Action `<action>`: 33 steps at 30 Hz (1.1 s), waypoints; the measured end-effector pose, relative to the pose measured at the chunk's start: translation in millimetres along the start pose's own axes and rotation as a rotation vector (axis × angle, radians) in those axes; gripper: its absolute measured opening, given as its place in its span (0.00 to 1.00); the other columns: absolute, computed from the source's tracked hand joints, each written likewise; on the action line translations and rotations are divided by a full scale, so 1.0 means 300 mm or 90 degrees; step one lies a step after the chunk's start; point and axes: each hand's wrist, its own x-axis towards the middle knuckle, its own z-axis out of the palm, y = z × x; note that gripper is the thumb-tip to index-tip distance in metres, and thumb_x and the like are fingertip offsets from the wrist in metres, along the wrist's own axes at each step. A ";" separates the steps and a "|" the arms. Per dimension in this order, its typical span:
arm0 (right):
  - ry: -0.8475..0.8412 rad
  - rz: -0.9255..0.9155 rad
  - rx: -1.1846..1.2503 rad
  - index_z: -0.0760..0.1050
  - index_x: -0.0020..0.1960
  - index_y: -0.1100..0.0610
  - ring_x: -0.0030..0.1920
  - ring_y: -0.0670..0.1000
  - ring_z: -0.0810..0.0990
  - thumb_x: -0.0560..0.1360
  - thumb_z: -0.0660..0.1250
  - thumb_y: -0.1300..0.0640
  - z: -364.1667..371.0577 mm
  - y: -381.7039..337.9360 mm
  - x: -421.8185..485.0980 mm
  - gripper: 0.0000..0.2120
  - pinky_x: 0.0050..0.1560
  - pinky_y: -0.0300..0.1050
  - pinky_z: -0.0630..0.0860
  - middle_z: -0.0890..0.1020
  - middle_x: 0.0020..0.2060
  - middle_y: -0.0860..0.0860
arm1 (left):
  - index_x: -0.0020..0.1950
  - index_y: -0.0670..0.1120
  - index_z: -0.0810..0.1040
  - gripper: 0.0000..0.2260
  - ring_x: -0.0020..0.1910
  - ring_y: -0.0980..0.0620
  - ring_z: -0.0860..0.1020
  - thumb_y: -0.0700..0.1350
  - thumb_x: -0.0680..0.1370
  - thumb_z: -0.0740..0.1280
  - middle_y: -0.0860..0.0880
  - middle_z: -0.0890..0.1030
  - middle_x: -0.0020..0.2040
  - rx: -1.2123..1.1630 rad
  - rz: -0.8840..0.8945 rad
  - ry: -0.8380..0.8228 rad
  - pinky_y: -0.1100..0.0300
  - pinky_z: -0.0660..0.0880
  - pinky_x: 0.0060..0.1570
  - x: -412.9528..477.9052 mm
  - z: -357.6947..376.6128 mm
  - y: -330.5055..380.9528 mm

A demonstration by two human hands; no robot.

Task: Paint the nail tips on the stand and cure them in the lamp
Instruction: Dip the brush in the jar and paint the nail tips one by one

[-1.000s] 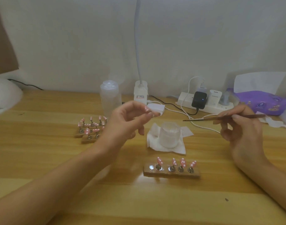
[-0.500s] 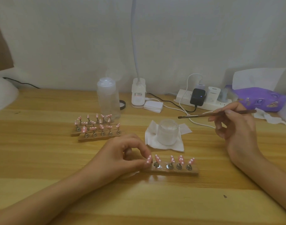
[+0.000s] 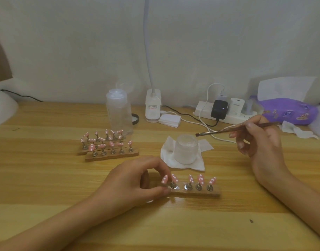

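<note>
Two fingers of the left hand (image 3: 135, 180) pinched the leftmost nail tip (image 3: 164, 179) (pink, white-dotted) at the near wooden stand (image 3: 200, 192) end; the right hand (image 3: 260, 142), fingers curled, gripped a brush (image 3: 219, 131), raised well apart over the table (image 3: 46, 178).

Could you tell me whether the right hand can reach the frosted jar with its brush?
Probably yes: the right hand holds the brush near the jar, nothing between; the left hand pinches a nail tip on the stand.

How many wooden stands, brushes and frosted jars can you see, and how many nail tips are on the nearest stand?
Wooden stands: 3
Brushes: 1
Frosted jars: 1
Nail tips on nearest stand: 5
Total: 10
</note>
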 end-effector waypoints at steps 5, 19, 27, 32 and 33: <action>-0.007 0.000 -0.009 0.70 0.41 0.54 0.26 0.46 0.72 0.76 0.60 0.54 -0.007 0.007 0.001 0.06 0.24 0.36 0.67 0.83 0.33 0.53 | 0.47 0.56 0.81 0.11 0.30 0.59 0.73 0.59 0.69 0.72 0.64 0.82 0.45 -0.038 0.003 0.006 0.68 0.67 0.33 0.001 -0.001 -0.008; -0.011 -0.006 -0.021 0.70 0.41 0.53 0.25 0.46 0.72 0.80 0.58 0.57 -0.014 0.011 -0.003 0.09 0.24 0.35 0.67 0.83 0.32 0.53 | 0.39 0.52 0.81 0.08 0.30 0.57 0.77 0.54 0.70 0.76 0.55 0.83 0.42 -0.050 -0.052 0.076 0.56 0.72 0.36 -0.004 0.015 0.021; -0.002 -0.001 -0.034 0.70 0.41 0.53 0.25 0.45 0.72 0.82 0.57 0.60 -0.008 0.005 -0.003 0.12 0.24 0.34 0.67 0.83 0.32 0.51 | 0.36 0.51 0.81 0.07 0.29 0.56 0.77 0.47 0.70 0.78 0.52 0.84 0.40 -0.075 -0.071 0.098 0.60 0.71 0.34 -0.001 0.020 0.027; 0.004 0.006 -0.012 0.73 0.37 0.47 0.25 0.46 0.72 0.77 0.60 0.54 0.001 -0.003 -0.004 0.11 0.24 0.35 0.67 0.83 0.32 0.53 | 0.38 0.53 0.81 0.07 0.30 0.53 0.79 0.51 0.69 0.78 0.51 0.84 0.39 -0.072 -0.069 0.093 0.58 0.71 0.34 -0.003 0.019 0.015; 0.005 0.009 -0.010 0.73 0.36 0.46 0.25 0.46 0.72 0.77 0.60 0.54 0.003 -0.004 -0.003 0.11 0.24 0.35 0.67 0.83 0.32 0.53 | 0.40 0.54 0.82 0.07 0.30 0.53 0.79 0.54 0.69 0.77 0.52 0.84 0.39 -0.069 -0.065 0.087 0.57 0.72 0.34 -0.004 0.019 0.015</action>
